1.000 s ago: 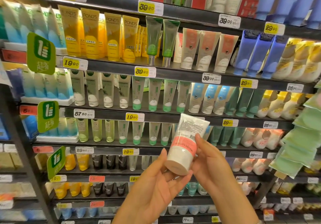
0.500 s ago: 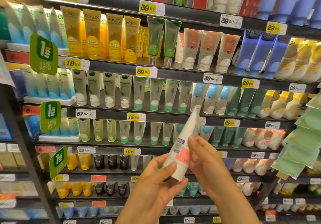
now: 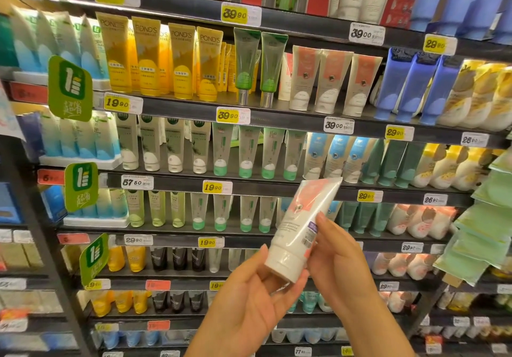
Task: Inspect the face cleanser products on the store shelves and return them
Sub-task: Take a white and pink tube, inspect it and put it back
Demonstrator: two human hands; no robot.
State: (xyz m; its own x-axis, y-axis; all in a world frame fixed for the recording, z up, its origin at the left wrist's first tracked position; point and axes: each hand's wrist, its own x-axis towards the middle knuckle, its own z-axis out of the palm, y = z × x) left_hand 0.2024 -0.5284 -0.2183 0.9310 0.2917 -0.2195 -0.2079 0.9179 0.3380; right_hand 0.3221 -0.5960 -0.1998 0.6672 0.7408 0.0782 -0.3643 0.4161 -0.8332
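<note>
A white face cleanser tube point(image 3: 300, 229) with a coral-pink panel and a white cap is held up before the shelves, cap down and tilted to the right. My left hand point(image 3: 249, 298) cups the cap end from below. My right hand point(image 3: 336, 262) grips the tube's right side, fingers over a barcode label. Three matching coral-and-white tubes point(image 3: 331, 82) stand cap-down on the second shelf, above a 39.00 price tag point(image 3: 338, 125).
Dark store shelves point(image 3: 277, 118) fill the view, packed with rows of cleanser tubes: yellow Pond's tubes point(image 3: 155, 57), green tubes point(image 3: 259, 65), blue tubes point(image 3: 412, 85). Green promotional signs point(image 3: 69, 88) stick out at the left. Green packets point(image 3: 487, 223) hang at the right.
The tube has been turned in my hands: first its back label faced me, then its edge, and now the coral front shows. Both hands stay on it.
</note>
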